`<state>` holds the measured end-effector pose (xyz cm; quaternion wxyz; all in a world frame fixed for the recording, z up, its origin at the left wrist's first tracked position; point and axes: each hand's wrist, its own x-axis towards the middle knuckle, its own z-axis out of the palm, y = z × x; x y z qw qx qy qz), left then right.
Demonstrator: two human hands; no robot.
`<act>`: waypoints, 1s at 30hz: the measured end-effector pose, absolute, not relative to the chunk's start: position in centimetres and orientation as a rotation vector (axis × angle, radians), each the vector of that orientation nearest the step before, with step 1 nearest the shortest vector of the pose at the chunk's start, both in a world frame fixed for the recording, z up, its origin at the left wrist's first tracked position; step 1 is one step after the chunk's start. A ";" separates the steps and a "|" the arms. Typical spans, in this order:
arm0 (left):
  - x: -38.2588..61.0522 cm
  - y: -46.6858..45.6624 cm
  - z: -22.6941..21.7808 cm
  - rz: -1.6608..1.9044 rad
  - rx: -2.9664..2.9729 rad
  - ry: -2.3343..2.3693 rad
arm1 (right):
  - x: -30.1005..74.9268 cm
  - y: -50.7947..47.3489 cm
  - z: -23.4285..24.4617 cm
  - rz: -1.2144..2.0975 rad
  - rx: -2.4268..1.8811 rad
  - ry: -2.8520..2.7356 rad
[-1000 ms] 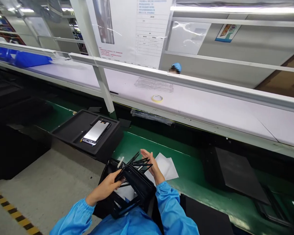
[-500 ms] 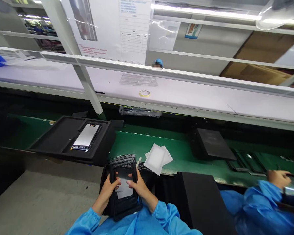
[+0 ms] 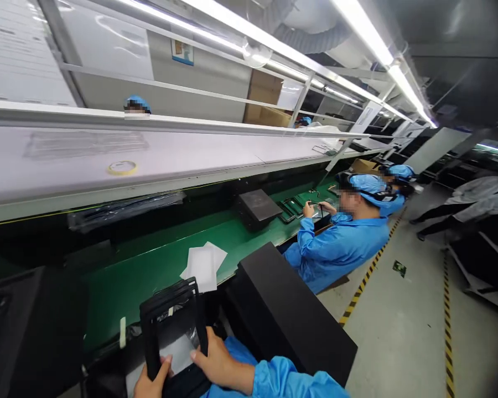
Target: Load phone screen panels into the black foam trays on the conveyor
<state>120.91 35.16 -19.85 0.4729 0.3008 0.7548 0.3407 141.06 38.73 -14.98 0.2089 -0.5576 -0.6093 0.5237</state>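
Note:
At the bottom of the view both my hands hold a stack of thin black frames (image 3: 172, 326) upright against my lap. My left hand (image 3: 151, 381) grips its lower left edge, thumb on the front. My right hand (image 3: 213, 362) clasps the lower right edge. A pale sheet shows through the frames' window. Both arms wear blue sleeves.
A green conveyor belt (image 3: 149, 265) runs ahead with white sheets (image 3: 203, 264) lying on it. A black box (image 3: 290, 315) stands at my right. A tape roll (image 3: 122, 167) lies on the white shelf. A co-worker in blue (image 3: 340, 237) sits further right along the line.
The view has swung far to the right, so the black tray with the screen has left the picture. My hands keep holding the frame stack, now lower in view.

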 end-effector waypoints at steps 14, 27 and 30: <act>142.0 62.4 -4.7 1.083 0.653 1.112 | 162.3 60.8 -5.7 1.074 -1.488 -1.539; 148.2 73.2 -4.5 1.242 0.467 1.011 | 168.1 66.6 -9.1 1.621 -0.838 -0.404; 148.4 73.1 -5.1 1.265 0.477 1.019 | 165.8 65.0 -9.8 1.528 -0.808 -0.348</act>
